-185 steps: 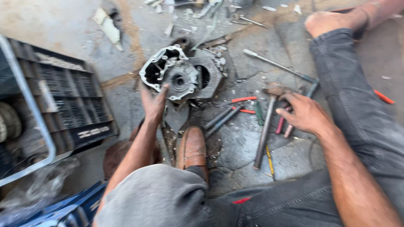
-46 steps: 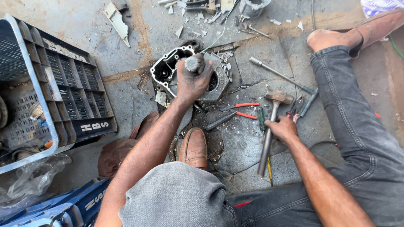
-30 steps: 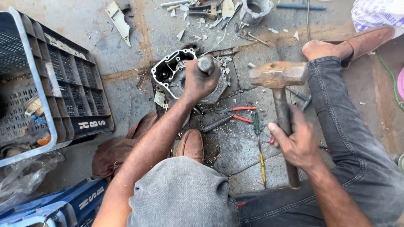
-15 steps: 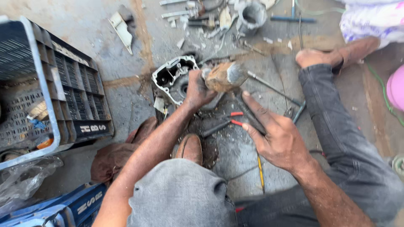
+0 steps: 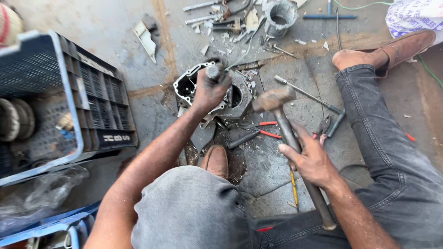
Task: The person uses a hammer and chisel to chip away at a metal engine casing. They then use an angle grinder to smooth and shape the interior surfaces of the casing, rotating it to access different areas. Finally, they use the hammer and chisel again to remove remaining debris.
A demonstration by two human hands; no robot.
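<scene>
My left hand (image 5: 210,90) grips a short metal punch (image 5: 212,71) held upright on a grey engine casing (image 5: 240,97) that lies on the concrete floor. My right hand (image 5: 311,161) holds a hammer by its long handle (image 5: 318,203); the rusty hammer head (image 5: 273,98) hangs in the air just right of the casing, a short way from the punch. My brown shoe (image 5: 216,160) rests below the casing. My other leg in dark jeans (image 5: 387,152) stretches out to the right.
A dark plastic crate (image 5: 99,106) with parts stands at the left. Red-handled pliers (image 5: 263,129), a long T-wrench (image 5: 307,96) and a yellow screwdriver (image 5: 294,186) lie near the casing. A metal cylinder (image 5: 280,14), loose tools and scraps litter the floor behind it.
The hammer swung up, came down onto the punch at the casing, and has now drawn back to the right. My left hand stayed on the punch.
</scene>
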